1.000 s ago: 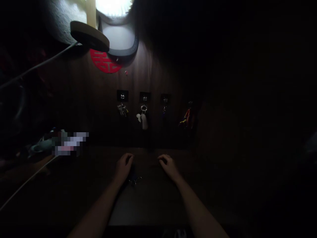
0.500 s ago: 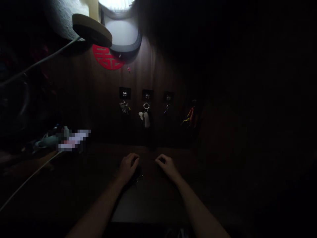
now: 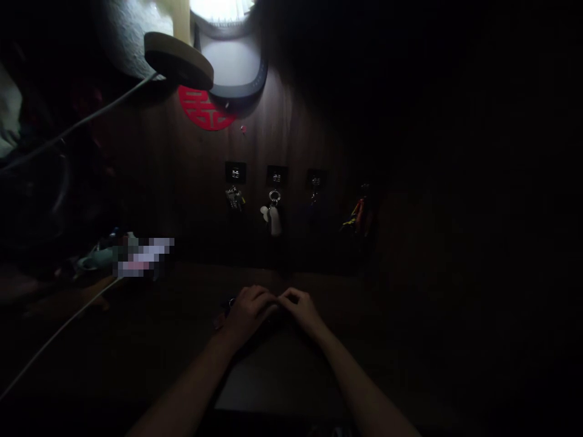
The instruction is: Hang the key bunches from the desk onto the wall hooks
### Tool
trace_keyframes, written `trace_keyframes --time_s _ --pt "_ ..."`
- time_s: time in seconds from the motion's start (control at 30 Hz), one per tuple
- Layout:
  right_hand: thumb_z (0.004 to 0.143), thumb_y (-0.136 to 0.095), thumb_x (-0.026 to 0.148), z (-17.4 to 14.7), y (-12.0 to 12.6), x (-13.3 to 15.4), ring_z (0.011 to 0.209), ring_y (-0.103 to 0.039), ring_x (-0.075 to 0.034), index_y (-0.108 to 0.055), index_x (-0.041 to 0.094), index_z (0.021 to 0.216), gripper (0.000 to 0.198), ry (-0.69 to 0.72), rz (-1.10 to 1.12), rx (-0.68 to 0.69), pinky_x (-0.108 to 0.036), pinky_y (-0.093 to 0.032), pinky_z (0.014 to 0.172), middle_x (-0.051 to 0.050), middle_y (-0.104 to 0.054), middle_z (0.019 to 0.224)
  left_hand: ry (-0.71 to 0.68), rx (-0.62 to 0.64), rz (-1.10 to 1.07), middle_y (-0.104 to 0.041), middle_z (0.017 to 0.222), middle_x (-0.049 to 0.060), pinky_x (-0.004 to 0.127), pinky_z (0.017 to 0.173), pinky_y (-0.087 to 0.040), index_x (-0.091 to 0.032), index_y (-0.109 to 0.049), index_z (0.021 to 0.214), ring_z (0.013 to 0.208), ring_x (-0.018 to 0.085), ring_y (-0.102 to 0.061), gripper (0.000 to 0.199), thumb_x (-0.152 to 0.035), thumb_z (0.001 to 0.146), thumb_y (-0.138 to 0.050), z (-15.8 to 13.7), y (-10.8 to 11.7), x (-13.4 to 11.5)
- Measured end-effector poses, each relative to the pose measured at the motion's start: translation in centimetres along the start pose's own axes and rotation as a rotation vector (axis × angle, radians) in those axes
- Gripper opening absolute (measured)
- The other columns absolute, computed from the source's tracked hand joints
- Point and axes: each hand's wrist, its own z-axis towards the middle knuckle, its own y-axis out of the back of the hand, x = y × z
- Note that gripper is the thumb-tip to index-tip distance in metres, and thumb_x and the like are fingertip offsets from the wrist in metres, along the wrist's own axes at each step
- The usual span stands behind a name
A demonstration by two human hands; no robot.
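Note:
In dim light, my left hand (image 3: 252,308) rests low over the dark wooden surface (image 3: 264,379), its fingers curled. My right hand (image 3: 300,308) meets it from the right, thumb and forefinger pinched together. Their fingertips touch or nearly touch, and whatever is between them is too dark to make out. Just left of my left hand lie a small shiny ring (image 3: 232,301) and a dim reddish piece (image 3: 219,320), partly hidden by the hand.
Behind my hands, a key bunch (image 3: 234,198), a ring with pale tags (image 3: 274,220) and a red-yellow strap (image 3: 356,215) hang from wall hooks. Above are a red paper cutout (image 3: 207,112) and a round lamp base (image 3: 178,60). A white cable (image 3: 59,331) runs along the left.
My left hand has moved right, closing the gap to my right hand. Shiny bits that showed beneath it are now covered, and a ring shows at its left. The view has shifted slightly.

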Motion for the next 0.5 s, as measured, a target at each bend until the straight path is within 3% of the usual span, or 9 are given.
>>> trace_keyframes --time_s 0.2,0.5 --pt "0.07 -0.056 0.033 0.07 -0.16 -0.06 0.061 -0.051 -0.012 -0.059 0.017 0.06 0.019 -0.001 -0.022 0.045 -0.022 -0.039 0.059 0.004 -0.054 0.057 0.002 0.003 -0.003 -0.062 0.089 0.003 0.029 0.075 -0.04 -0.022 -0.062 0.091 0.083 0.015 -0.056 0.016 -0.03 0.086 -0.049 0.14 -0.06 -0.18" --pt "0.081 -0.046 0.039 0.77 -0.46 -0.26 0.064 -0.052 -0.013 -0.061 0.017 0.065 0.031 0.142 -0.094 0.099 -0.022 -0.038 0.06 0.002 -0.057 0.062 0.139 0.008 -0.054 -0.062 0.085 0.003 0.031 0.074 -0.039 -0.02 -0.058 0.085 0.081 0.016 -0.056 0.021 -0.032 0.089 -0.041 0.29 -0.25 0.71"
